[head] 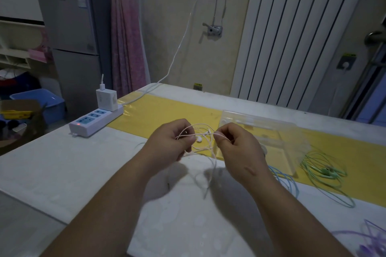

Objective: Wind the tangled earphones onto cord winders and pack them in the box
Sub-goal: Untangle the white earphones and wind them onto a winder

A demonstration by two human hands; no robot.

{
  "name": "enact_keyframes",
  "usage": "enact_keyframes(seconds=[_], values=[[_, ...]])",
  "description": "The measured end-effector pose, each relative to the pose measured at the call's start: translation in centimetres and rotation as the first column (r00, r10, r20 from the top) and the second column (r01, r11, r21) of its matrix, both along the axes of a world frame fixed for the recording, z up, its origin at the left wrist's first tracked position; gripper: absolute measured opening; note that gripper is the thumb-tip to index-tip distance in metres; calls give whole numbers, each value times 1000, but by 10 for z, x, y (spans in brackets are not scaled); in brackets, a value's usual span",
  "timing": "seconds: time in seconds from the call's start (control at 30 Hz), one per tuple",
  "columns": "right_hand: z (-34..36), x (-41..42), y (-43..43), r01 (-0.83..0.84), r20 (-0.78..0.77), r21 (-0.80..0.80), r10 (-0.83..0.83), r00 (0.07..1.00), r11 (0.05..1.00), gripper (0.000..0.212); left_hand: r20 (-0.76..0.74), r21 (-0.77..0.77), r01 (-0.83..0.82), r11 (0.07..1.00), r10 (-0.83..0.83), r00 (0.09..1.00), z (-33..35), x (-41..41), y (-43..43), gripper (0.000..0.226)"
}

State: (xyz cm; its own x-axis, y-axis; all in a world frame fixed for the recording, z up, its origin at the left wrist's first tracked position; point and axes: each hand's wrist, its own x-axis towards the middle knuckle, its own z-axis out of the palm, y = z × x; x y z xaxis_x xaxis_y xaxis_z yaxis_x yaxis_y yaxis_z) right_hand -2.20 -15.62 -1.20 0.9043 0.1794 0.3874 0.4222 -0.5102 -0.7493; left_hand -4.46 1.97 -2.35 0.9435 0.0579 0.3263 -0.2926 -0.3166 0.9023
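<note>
Both my hands hold a tangle of pale pink earphones (203, 137) above the middle of the table. My left hand (170, 142) grips loops of the cord, and my right hand (234, 144) pinches a strand of the same cord. Loose ends hang down blurred below my hands. A clear plastic box (271, 131) lies open just right of my right hand. Green earphones (325, 173) lie tangled beside the box, blue earphones (286, 181) sit partly behind my right arm, and purple earphones (367, 240) lie at the lower right corner. I see no cord winder.
A white power strip (94, 121) with a charger plugged in sits at the table's left edge, its cable running up the wall. A yellow runner (167, 115) crosses the white table. A fridge, a blue bin and a cardboard box stand left of the table.
</note>
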Motion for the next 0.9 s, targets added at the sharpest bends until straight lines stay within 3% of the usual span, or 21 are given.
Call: enact_keyframes(seconds=[0.1, 0.17, 0.27, 0.37, 0.53, 0.7, 0.77, 0.9], values=[[0, -1, 3, -30, -61, 93, 36, 997, 995, 16, 72, -44, -21, 999, 25, 997, 4, -1, 1, 18], [2, -5, 7, -76, -185, 200, 114, 976, 977, 15, 90, -69, -25, 997, 32, 995, 4, -1, 3, 17], [8, -9, 9, -132, -402, 397, 301, 865, 908, 20, 128, -78, -88, 993, 97, 987, 3, 0, 5, 10], [13, -12, 7, -131, -493, 503, 409, 768, 854, 19, 160, -47, -241, 969, 246, 956, 1, 3, 7, 13], [12, -13, 4, -136, -445, 432, 342, 828, 891, 20, 209, 17, -613, 790, 597, 775, 2, 1, 12, 15], [11, -12, 5, -62, -236, 334, 147, 961, 941, 24, 254, 92, -755, 649, 718, 648, 5, -5, 11, 9], [10, -11, 5, -56, -204, 346, 134, 970, 936, 21, 216, 107, -711, 696, 681, 699, 5, -5, 14, 13], [12, -9, 3, -69, -237, 329, 153, 959, 942, 22, 18, 87, -456, 885, 457, 889, 4, 0, 20, 18]])
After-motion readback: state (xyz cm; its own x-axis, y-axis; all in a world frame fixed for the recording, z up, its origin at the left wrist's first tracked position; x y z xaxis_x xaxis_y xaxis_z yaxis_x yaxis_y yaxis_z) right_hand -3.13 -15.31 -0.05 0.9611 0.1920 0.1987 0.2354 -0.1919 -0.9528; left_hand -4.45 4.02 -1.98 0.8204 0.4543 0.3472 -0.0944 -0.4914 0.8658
